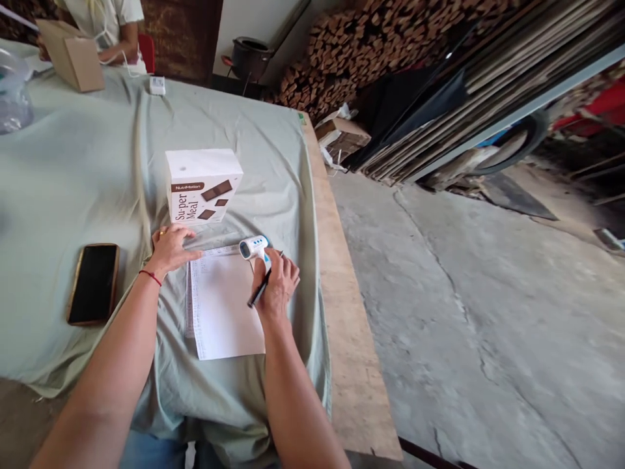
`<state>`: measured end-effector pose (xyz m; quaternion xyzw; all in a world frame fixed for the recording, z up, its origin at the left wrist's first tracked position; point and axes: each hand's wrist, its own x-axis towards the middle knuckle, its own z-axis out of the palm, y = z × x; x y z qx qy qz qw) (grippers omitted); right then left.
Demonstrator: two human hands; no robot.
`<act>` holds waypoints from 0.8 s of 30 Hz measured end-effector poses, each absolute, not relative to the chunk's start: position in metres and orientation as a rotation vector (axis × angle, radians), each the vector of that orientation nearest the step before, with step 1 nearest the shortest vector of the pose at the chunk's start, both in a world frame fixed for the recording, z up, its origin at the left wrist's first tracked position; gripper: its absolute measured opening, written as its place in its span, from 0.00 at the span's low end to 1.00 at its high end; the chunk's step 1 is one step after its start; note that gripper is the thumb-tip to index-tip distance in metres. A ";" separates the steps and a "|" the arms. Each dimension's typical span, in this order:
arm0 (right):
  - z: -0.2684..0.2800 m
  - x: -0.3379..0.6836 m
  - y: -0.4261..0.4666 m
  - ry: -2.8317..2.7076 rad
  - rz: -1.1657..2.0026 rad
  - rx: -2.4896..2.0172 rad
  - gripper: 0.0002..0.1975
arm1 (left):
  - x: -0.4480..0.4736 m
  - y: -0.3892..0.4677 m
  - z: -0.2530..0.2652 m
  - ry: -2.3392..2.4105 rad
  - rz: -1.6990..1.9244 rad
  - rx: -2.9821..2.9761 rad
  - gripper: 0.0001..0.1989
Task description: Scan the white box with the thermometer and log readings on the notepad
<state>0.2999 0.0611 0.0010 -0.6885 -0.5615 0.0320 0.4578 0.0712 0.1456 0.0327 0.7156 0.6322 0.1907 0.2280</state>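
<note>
My left hand (170, 249) lies open with fingers apart, its thumb reaching the top left corner of a white sheet of paper (227, 309). Printed sheets (190, 303) show along the left edge underneath. A black pen (258, 293) slants through my closed right hand (278, 286) above the sheet's right side. Right by those fingers is a white and blue infrared thermometer (252, 246); its handle is partly hidden, and I cannot tell whether my hand grips it. Just beyond my left fingers stands a white NutriMotion box (202, 185) with chocolate pictures.
A phone (94, 283) lies to the left on the green cloth (97, 176). Bare wood (349, 312) edges the table on the right. Across the table, a person (114, 32) sits behind a cardboard box (73, 55), near a small white device (157, 85).
</note>
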 end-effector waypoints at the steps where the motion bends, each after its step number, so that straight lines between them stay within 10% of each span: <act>1: 0.006 0.293 0.057 -1.383 0.125 -1.618 0.17 | 0.070 0.145 0.033 1.682 0.451 2.002 0.25; 9: -0.007 0.232 0.043 -1.191 0.934 -1.384 0.10 | 0.069 0.141 0.037 1.493 0.138 2.109 0.35; 24: -0.019 0.230 0.052 -1.337 0.824 -1.468 0.09 | 0.071 0.139 0.031 1.463 0.144 2.145 0.38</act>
